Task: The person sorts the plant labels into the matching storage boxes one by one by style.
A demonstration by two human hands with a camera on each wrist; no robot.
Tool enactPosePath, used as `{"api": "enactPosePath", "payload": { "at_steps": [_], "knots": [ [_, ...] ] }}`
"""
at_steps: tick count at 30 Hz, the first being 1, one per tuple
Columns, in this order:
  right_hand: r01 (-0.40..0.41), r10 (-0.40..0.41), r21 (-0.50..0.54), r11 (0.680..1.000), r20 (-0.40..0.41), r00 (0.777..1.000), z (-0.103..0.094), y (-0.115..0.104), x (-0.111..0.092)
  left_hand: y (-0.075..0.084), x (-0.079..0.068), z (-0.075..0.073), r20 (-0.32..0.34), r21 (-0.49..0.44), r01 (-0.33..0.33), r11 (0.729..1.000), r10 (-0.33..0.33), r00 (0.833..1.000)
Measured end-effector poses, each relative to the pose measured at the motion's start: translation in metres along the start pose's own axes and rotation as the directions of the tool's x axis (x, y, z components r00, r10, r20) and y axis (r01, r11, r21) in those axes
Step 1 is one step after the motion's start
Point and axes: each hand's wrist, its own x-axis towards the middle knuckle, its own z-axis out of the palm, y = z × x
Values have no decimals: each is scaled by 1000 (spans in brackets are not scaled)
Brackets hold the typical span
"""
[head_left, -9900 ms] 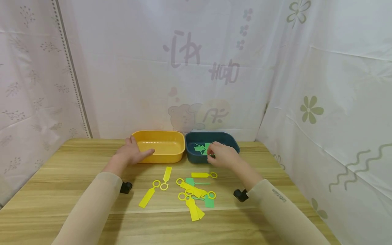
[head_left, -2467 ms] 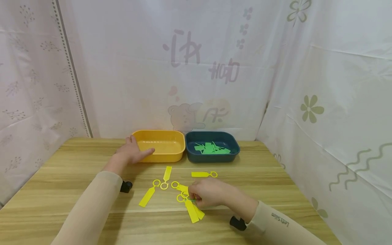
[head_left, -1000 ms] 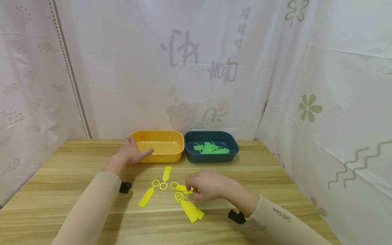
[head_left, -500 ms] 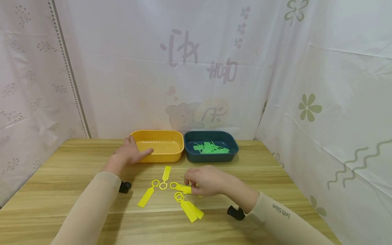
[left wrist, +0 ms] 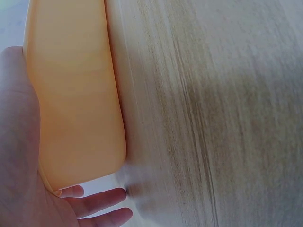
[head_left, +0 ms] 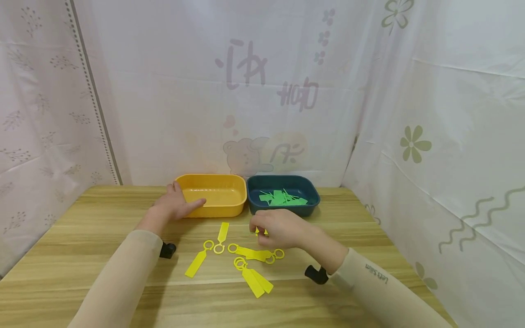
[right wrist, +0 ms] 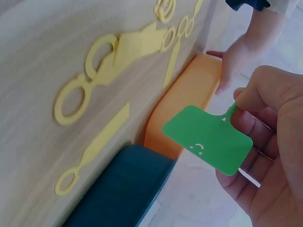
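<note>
Right hand (head_left: 280,229) is pinching up flat green plastic tag (right wrist: 208,139), leaving only yellow ring-ended plastic tags (head_left: 253,253) lower-centre (left hand (head_left: 173,203) unclenched).

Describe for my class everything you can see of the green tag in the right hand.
The green tag is thin and flat and looks like plastic. Its broad panel has rounded corners and narrows to a slim stem. Near one long edge are small pale marks, a curve and two dots; another mark sits by the stem. The right hand pinches the stem, holding the tag raised off the table, panel towards the wrist camera. The stem's far end is hidden.
</note>
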Motion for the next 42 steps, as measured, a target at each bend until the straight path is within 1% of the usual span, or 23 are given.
{"api": "enactPosePath", "payload": {
  "at_steps": [7,12,17,22,28,31,36,42],
  "knots": [
    [-26,26,-2,1000,-68,997,-12,15,5,1,-1,0,-2,-4,-2,1000,2,1000],
    [-57,55,-11,998,-127,990,-19,31,6,2,-4,-1,-5,-15,-9,1000,9,1000],
    [-107,104,-6,994,-183,978,-25,48,9,3,-8,-3,-5,-20,-13,1000,13,1000],
    [-177,177,16,984,-195,965,-31,64,12,1,-4,-2,-2,-18,-11,1000,11,1000],
    [-218,224,54,974,-227,948,-28,87,16,-1,1,0,2,-20,-14,1000,14,1000],
    [-235,249,90,968,-220,943,-23,100,18,-1,1,1,2,-21,-14,1000,14,1000],
    [-293,316,137,946,-201,927,-16,117,18,1,-2,-1,5,-22,-10,1000,10,1000],
    [-348,369,131,928,-228,901,-9,131,15,3,-7,-4,-3,-22,-15,1000,15,1000]
  ]
}}
